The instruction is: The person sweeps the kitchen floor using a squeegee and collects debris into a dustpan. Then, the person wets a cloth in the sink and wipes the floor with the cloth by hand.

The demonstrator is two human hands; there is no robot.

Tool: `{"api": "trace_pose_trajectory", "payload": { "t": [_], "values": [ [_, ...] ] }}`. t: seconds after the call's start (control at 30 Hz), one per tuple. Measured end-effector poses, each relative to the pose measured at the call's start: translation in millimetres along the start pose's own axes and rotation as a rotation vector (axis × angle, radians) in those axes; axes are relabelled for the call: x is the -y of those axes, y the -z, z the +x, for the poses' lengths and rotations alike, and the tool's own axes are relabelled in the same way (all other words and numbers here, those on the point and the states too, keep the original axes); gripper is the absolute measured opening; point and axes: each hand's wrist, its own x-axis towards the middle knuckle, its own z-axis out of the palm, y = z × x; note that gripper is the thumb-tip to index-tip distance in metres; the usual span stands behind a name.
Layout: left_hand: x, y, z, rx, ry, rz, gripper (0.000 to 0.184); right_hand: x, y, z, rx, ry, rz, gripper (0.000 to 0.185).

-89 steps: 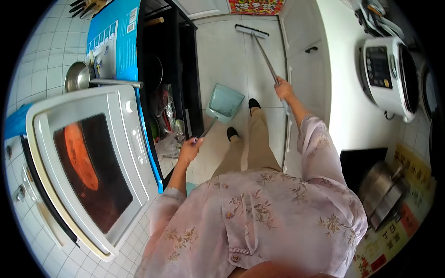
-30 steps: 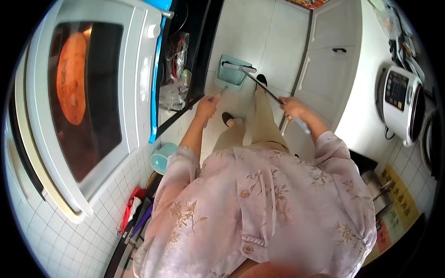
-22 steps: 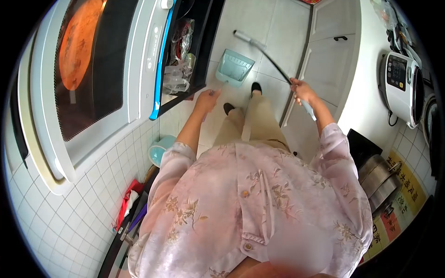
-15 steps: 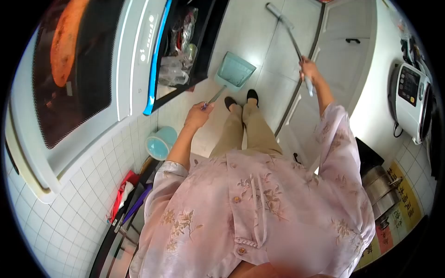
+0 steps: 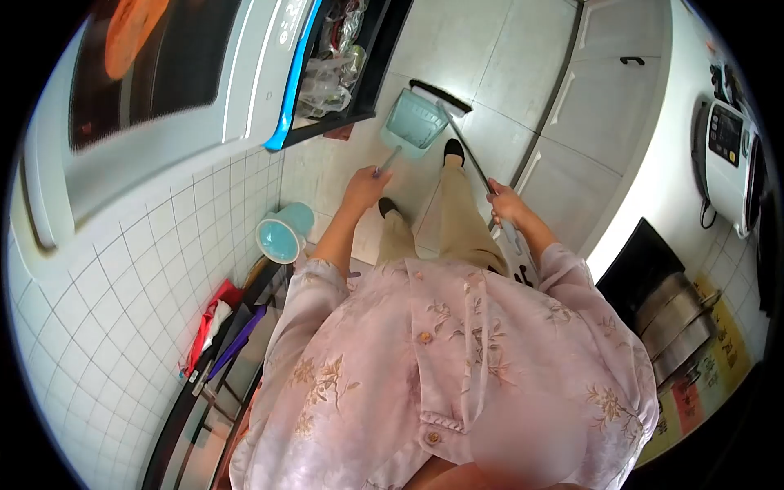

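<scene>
My left hand (image 5: 365, 189) is closed around the handle of a pale teal dustpan (image 5: 414, 122), whose pan rests on or just over the floor ahead of my feet. The fingers of my right hand (image 5: 508, 202) are wrapped round the thin dark handle of a broom (image 5: 441, 97). The broom's long head, with dark bristles, lies across the far right rim of the dustpan. I cannot make out what the pan contains.
Pale tiles cover the floor (image 5: 514, 77). White cabinets (image 5: 600, 114) run along the right. At left are a rack with plastic bags (image 5: 327, 90) and a teal bucket (image 5: 282, 234). A white appliance (image 5: 727, 155) and steel pot (image 5: 674, 318) stand at right.
The broom has swung from the far right in to the dustpan, and my right hand has come down and left with it. One foot has stepped forward; the dustpan stays nearly in place.
</scene>
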Motion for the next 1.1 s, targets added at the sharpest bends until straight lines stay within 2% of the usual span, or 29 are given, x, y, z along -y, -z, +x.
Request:
{"api": "trace_pose_trajectory", "payload": {
  "t": [0.07, 0.13, 0.2, 0.23, 0.33, 0.37, 0.4, 0.53, 0.6, 0.7, 0.73, 0.8, 0.83, 0.87, 0.93, 1.0, 1.07, 1.1],
  "values": [
    [4, 3, -9, 0.024, 0.014, -0.024, 0.045, -6, -14, -21, 0.069, -0.107, 0.118, 0.05],
    [24, 5, -13, 0.051, 0.021, -0.049, 0.046, -24, -21, -26, 0.021, -0.055, 0.12, 0.05],
    [60, 1, -18, -0.042, -0.165, -0.018, 0.047, -33, -28, -38, -0.008, -0.008, 0.171, 0.048],
    [70, 5, -27, -0.044, -0.173, -0.022, 0.047, -36, -32, -36, -0.016, -0.003, 0.169, 0.048],
    [97, 17, -57, 0.01, -0.079, -0.03, 0.047, -33, -34, 1, -0.177, 0.217, 0.044, 0.048],
    [109, 19, -67, -0.023, -0.129, -0.015, 0.047, -30, -34, 17, -0.213, 0.296, 0.025, 0.049],
    [118, 22, -75, -0.057, -0.181, 0.001, 0.046, -12, -33, 20, -0.246, 0.287, -0.028, 0.049],
    [146, 28, -105, -0.044, -0.074, -0.004, 0.044, 44, -21, 72, -0.286, 0.352, -0.158, 0.05],
    [153, 28, -116, -0.079, -0.057, -0.012, 0.042, 68, -15, 104, -0.387, 0.375, -0.368, 0.046],
    [164, 25, -129, -0.002, 0.079, -0.151, 0.041, 75, -14, 133, -0.341, 0.309, -0.399, 0.05],
    [169, 23, -133, 0.003, 0.095, -0.151, 0.041, 63, -19, 139, -0.326, 0.3, -0.401, 0.05],
    [176, 19, -133, -0.046, 0.065, 0.054, 0.05, 39, -28, 148, -0.307, 0.416, -0.675, 0.056],
    [178, 17, -135, -0.047, 0.069, 0.05, 0.05, 21, -36, 143, -0.264, 0.381, -0.748, 0.06],
    [179, 16, -137, -0.072, 0.069, 0.034, 0.049, -20, -45, 161, -0.336, 0.56, -0.845, 0.059],
    [185, 12, -140, -0.099, 0.073, 0.012, 0.048, -59, -74, 119, -0.253, 0.485, -0.841, 0.055],
    [191, 9, -134, -0.084, 0.116, -0.086, 0.045, -112, -101, 96, -0.221, 0.556, -0.785, 0.055],
    [203, 5, -126, -0.076, 0.093, -0.085, 0.046, -133, -131, 54, -0.117, 0.402, -0.764, 0.054],
    [209, 4, -122, -0.064, 0.069, -0.079, 0.047, -147, -143, 38, -0.101, 0.434, -0.762, 0.054]
  ]
}}
